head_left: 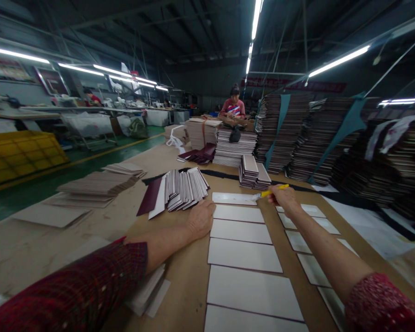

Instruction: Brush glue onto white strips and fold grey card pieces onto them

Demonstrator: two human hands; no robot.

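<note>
My right hand is closed around a yellow-handled brush. The bristles touch the right end of the farthest white panel, which has a wet-looking streak. Below it, several more white panels lie in a column towards me. My left hand rests at the column's left edge, beside the far panels; its fingers are mostly hidden, so I cannot tell how they are held. Left of that hand a fanned row of narrow panels leans over, with a maroon one at its end.
Under my right forearm lies a second column of glossy panels. Flat boards are piled at left. Behind are small stacked panels, tall dark stacks and a seated person. A yellow bin stands on the green floor.
</note>
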